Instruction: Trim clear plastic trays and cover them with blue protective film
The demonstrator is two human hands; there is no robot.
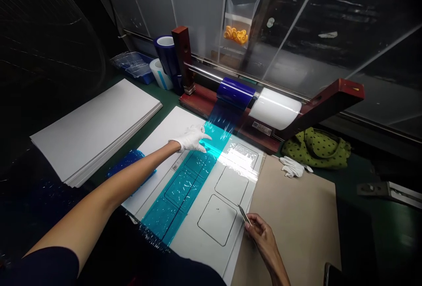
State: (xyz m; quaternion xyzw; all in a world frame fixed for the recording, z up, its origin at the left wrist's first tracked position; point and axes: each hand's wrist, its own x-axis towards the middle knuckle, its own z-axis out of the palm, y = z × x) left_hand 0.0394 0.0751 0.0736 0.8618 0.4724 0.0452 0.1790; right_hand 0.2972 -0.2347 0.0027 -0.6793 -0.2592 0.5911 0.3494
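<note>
My left hand (189,138), in a white glove with bare fingertips showing, lies on a strip of blue film (184,180) with its fingers apart. The film runs down from a dark blue roll (236,89) across a white sheet (201,224) printed with black rounded outlines. Clear, shiny film covers the sheet's upper right part. In my bare right hand (260,231) is a slim cutter knife (244,214), blade pointing up and left, over the sheet's right edge. The fingers are closed around its handle.
A dark red stand (204,101) carries the blue roll and a white roll (277,108). At left lies a stack of white sheets (95,132), near crumpled blue film (128,165). Brown board (296,215), a white glove (292,167) and green dotted cloth (316,149) are at right.
</note>
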